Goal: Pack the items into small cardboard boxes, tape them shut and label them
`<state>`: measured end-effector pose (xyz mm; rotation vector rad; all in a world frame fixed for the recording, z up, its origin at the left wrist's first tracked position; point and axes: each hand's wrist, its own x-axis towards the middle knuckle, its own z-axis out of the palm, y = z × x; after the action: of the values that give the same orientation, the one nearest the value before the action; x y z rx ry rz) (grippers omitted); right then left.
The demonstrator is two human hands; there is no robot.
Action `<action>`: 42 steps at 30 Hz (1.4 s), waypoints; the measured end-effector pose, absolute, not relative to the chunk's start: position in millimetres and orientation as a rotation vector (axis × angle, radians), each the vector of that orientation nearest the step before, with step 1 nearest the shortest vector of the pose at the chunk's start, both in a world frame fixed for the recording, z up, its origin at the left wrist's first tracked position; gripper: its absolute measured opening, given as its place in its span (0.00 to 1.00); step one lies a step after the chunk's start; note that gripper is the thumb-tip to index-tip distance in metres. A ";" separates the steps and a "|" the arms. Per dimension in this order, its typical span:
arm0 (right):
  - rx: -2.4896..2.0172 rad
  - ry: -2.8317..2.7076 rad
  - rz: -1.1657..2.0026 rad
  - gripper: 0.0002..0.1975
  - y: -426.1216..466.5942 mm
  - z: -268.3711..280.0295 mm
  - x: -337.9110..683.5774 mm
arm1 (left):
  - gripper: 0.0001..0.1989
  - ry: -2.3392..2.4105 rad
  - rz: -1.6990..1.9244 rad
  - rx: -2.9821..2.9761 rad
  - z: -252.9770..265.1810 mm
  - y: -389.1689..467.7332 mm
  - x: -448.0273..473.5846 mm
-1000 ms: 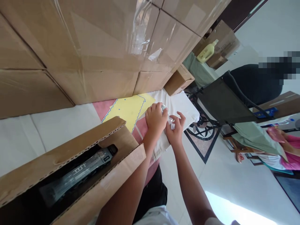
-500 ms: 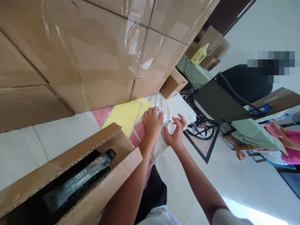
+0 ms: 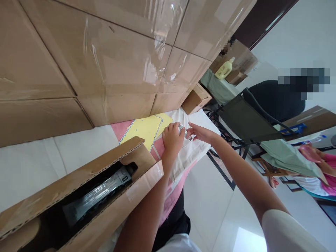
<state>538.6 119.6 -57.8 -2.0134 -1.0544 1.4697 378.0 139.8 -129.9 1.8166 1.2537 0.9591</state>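
Observation:
My left hand (image 3: 173,135) is closed around a small silvery tube-like item (image 3: 181,127), holding it low over the cloth-covered table (image 3: 195,148). Most of that item hides behind the fingers. Close by on the right, my right hand (image 3: 196,133) has its thumb and fingers apart, at the item's far end; whether a fingertip touches it I cannot tell. An open cardboard box (image 3: 147,182) stands in front of my left forearm. Inside lies a silvery packaged tube (image 3: 105,190) with dark lettering.
Stacked, taped cartons (image 3: 126,66) wall off the far side. Yellow printed sheets (image 3: 144,129) lie against them. A smaller carton (image 3: 195,99) sits at the table's end. Beyond are a dark folding chair (image 3: 249,119) with a seated person, a yellow bottle (image 3: 225,69) and another person's pink clothing (image 3: 329,168).
My right hand has swung round to the far side of the small item, its forearm now coming in from the right. The left hand keeps its hold. The view has shifted slightly.

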 end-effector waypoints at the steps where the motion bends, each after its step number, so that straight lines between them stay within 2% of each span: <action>1: -1.989 -1.027 1.499 0.27 119.9 -58.0 539.2 | 0.13 1.254 0.956 1.815 -129.8 140.1 378.4; 19: -1.918 -1.020 1.426 0.23 107.6 -74.6 542.2 | 0.09 1.280 0.924 1.835 -124.1 145.1 376.2; 23: -1.933 -1.014 1.421 0.23 105.9 -75.5 538.3 | 0.12 1.260 0.917 1.845 -126.6 151.8 370.9; 31: -1.921 -0.976 1.361 0.23 101.2 -74.2 534.9 | 0.10 1.210 0.962 1.862 -132.3 154.6 366.6; 35: -1.883 -0.973 1.273 0.22 101.1 -67.0 532.7 | 0.10 1.196 0.985 1.863 -131.3 153.8 365.1; 39: -1.796 -1.044 1.150 0.14 103.6 -61.2 524.9 | 0.11 1.187 0.993 1.863 -131.4 154.0 364.6; 42: -1.766 -1.222 1.032 0.15 107.9 -60.2 516.7 | 0.12 1.189 0.989 1.865 -131.5 153.8 364.6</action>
<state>516.7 107.9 -60.2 -1.7664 -1.2224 1.0318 364.6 153.8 -131.5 1.8654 1.1893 0.9891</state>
